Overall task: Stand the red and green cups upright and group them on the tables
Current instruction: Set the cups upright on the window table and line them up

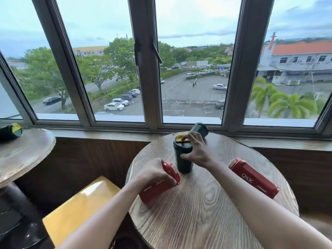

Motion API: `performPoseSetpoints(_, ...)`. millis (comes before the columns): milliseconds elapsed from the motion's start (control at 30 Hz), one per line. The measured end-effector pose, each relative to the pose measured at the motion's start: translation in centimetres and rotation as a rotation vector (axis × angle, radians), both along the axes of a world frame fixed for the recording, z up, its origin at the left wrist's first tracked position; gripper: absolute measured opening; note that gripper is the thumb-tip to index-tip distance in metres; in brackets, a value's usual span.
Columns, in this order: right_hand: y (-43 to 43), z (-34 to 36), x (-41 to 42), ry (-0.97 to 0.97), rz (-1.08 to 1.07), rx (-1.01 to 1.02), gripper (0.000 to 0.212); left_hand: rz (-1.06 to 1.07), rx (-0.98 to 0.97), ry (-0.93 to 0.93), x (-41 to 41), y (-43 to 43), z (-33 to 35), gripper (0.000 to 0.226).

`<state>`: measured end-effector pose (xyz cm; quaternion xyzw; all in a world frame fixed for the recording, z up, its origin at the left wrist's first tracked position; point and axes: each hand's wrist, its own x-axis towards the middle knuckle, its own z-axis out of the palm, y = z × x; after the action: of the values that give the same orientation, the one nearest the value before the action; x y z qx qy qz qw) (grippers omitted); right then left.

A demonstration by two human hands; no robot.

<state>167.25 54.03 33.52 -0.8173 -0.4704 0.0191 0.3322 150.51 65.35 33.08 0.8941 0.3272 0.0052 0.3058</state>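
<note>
Red cup [158,182] on the near-left of the round desk [206,209] is the one in play: the left hand [152,172] is clamped over its lid end, fingers wrapped across the top, thumb side hidden underneath. It's lying tipped, lid pointing up and away toward the middle of the desk, base end down toward the near-left edge. So its long axis runs diagonally, and I'd say standing it up means swinging the lid end up over the base, pivoting on that lower corner.

The right hand [195,151] is gripping the dark green cup [183,155], which stands upright just beyond the red one, almost touching its lid. Fingers pinch the cap near the yellow flap, thumb on the side of the cup.

Further out, a second red cup [254,178] lies flat on the right side of the desk, lid toward the window, well apart from the others. The right hand is clearly the closer one for that. Another dark cup [199,130] lies on its side at the far edge behind the right hand, partly blocked, so I can't tell its lid colour. On the other desk [23,151] to the left, a green cup [10,131] lies on its side, cut off by the frame edge.
</note>
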Motion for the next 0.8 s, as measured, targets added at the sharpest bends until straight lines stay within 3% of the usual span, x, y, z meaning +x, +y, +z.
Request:
performPoseSetpoints(233,0.2,-0.9,0.3,0.010,-0.006,0.064,0.060,0.115,-0.009,-0.310,0.1,2.0,0.4,0.079)
performPoseSetpoints(333,0.4,-1.3,0.5,0.014,-0.008,0.080,0.060,0.100,-0.050,-0.408,0.0,2.2,0.6,0.095)
performPoseSetpoints(467,0.5,-1.7,0.9,0.030,-0.006,0.097,0.059,0.067,-0.220,-0.531,0.0,2.9,-0.6,0.102)
performPoseSetpoints(633,0.6,-2.2,1.1,0.048,0.002,0.116,0.060,-0.013,-0.317,-0.474,0.3,5.1,-1.4,0.094)
performPoseSetpoints(800,0.7,-2.6,1.2,0.069,0.009,0.163,0.057,-0.051,-0.281,-0.374,0.2,4.5,0.6,0.103)
